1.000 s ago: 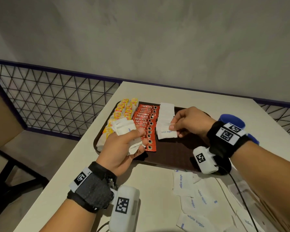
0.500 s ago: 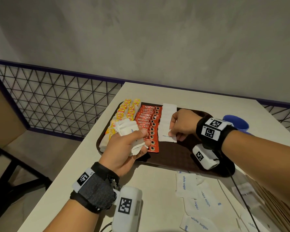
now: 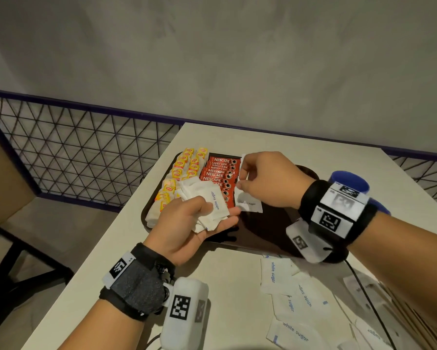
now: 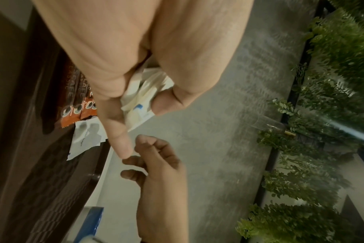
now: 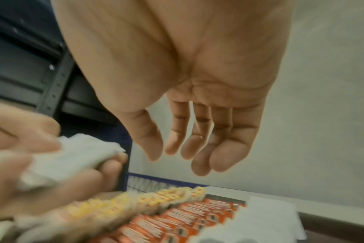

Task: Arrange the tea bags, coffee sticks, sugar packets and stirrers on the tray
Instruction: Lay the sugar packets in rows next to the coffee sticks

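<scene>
The tray, dark brown, is sitting on the pale table and is serving as the landmark here. At the tray's far-left side two columns of yellow-tagged tea bags are lying in rows; just to their right, toward the tray's middle, a column of red coffee sticks is overlapping from the far edge to the near one. Right of that column, a row of laid sugar packets is running down the tray, most of it hidden under the right hand. Off the tray, on the table near its front-right corner, loose sugar packets are lying scattered, and a blue cup is standing beyond the tray's right edge.

The left hand is hovering over the tray's near-left part, thumb and fingers curling round a bundle of sugar packets — the left wrist view is showing the thumb pressing the bundle against the fingers. The right hand is hanging above the tray's middle, just beside the bundle; the right wrist view is showing its fingers relaxed, slightly bent and holding nothing — the palm is bare.
</scene>
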{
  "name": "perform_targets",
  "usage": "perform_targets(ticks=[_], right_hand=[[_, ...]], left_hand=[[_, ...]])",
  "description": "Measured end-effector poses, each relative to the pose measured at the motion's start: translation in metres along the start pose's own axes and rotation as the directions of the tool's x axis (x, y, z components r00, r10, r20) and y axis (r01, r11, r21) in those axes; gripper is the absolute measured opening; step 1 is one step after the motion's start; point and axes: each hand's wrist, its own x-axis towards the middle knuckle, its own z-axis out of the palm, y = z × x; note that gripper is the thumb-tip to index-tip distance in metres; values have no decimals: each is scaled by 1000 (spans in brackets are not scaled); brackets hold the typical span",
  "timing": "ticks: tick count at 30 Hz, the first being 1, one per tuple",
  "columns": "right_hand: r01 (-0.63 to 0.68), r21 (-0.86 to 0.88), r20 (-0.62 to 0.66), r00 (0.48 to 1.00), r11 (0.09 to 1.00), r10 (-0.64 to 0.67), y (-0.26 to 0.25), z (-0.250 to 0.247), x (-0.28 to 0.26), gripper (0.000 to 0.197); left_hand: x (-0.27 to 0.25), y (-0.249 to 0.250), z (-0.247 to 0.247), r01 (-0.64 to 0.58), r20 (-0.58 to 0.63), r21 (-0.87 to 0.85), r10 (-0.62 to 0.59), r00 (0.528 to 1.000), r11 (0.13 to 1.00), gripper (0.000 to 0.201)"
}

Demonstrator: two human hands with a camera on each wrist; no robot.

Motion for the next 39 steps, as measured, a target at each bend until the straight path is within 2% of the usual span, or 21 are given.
perform_targets(ticks=[4,9,13,19,22,25,29,32,36,39], right_hand=[[49,210,51,997,976,-61,-21,-3,-27,21],[123,177,38,991,977,-132,-24,-6,-48,36],[118,195,23,992,974,-125,-20,-13,-48,47],[4,272,127,991,962,-40,-12,-11,-46,36],[-59,392,130,991,918,8,-9,-12,-45,27],[-93,457,147,989,885,29,-9,-13,-45,17],[-78,473,133,991,877,16,-10,-11,-44,9],[-72,453,86,996,888,37,-8,-12,-40,6],[-80,489,87,995,868,43,-4,-15,-33,3],[-116,481,66,993,869,96,7,-19,-20,1]], left_hand=[[-3,-1,0,-14,58,117,7,998,993,47],[-6,-2,-1,-33,118,260,2,993,965,39],[-3,-4,-3,-91,64,299,75,995,950,37],[3,-4,-6,-125,-37,187,135,990,974,44],[4,-4,-8,-107,-19,176,112,994,979,41],[4,-6,-11,-73,36,249,66,997,966,55],[3,-5,-8,-72,2,260,73,997,963,39],[2,-4,-8,-74,-23,250,83,996,965,33],[4,-5,-6,-65,-83,230,86,993,971,33],[5,-3,-6,-49,-131,180,73,989,983,22]])
